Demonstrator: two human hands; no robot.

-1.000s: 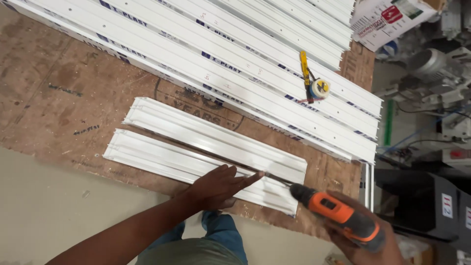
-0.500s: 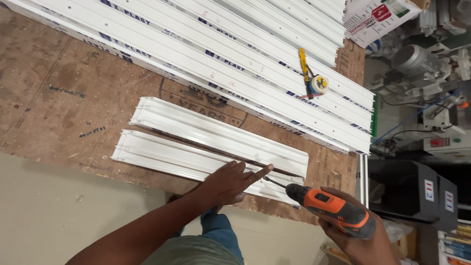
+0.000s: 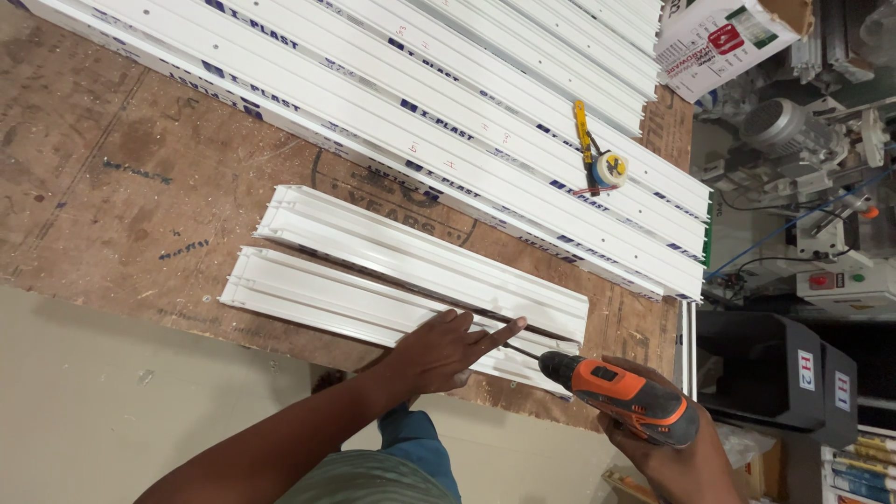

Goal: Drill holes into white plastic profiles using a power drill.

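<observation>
Two short white plastic profiles lie side by side on a worn plywood table (image 3: 140,196): a far profile (image 3: 420,257) and a near profile (image 3: 327,303). My left hand (image 3: 443,350) rests flat on the near profile, fingers spread, the index finger pointing toward the drill bit. My right hand (image 3: 677,457) grips an orange and black cordless drill (image 3: 621,394). Its bit touches the near profile's right end, just beside my left fingertip.
Several long white profiles (image 3: 448,121) are stacked across the far side of the table. A yellow tape measure and a roll of tape (image 3: 602,163) lie on them. A cardboard box (image 3: 719,37) sits at the top right. Machines and black cabinets (image 3: 793,373) stand past the table's right edge.
The view has shifted slightly. My left hand and the drill stay at the near profile's right end, with the bit still by my fingertip.
</observation>
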